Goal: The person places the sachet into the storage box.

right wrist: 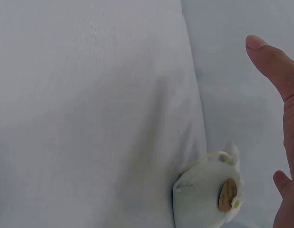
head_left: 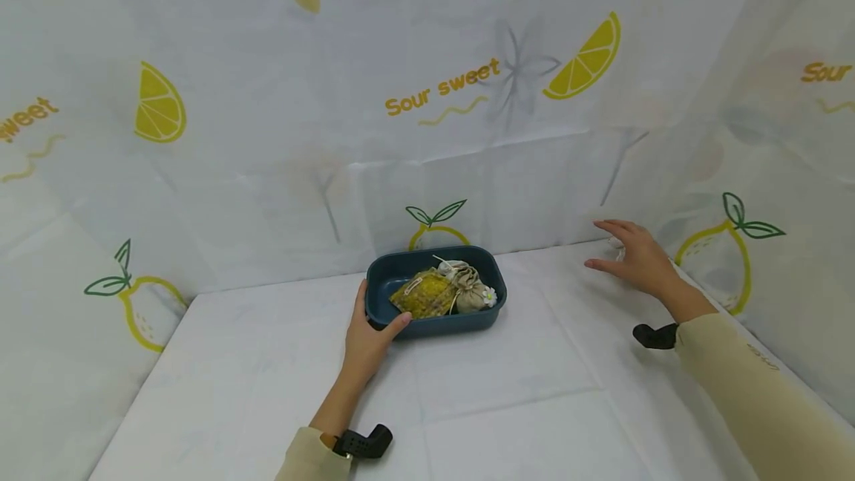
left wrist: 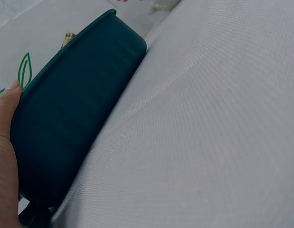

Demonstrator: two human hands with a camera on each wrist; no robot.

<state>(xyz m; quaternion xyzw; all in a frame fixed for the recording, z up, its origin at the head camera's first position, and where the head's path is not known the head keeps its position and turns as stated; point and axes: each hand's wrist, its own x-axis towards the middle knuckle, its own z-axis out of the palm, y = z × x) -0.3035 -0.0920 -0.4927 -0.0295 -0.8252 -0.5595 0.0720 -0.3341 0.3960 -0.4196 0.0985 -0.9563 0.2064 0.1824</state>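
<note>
A dark teal plastic bin stands on the white-covered table near its back edge. My left hand grips its front left corner, the thumb over the rim; the left wrist view shows the thumb against the bin's outer wall. Inside lie a yellow patterned sachet, a beige drawstring pouch with a small white flower, and another whitish bag partly hidden behind them. Toward the back right corner my right hand hovers, fingers and thumb spread apart. Near it sits a white sachet with a brown tag, mostly hidden in the head view.
White cloth printed with lemons and lettering hangs behind the table and along both sides. The table's cover has fold creases. Each wrist bears a black strap-mounted device, such as the left one.
</note>
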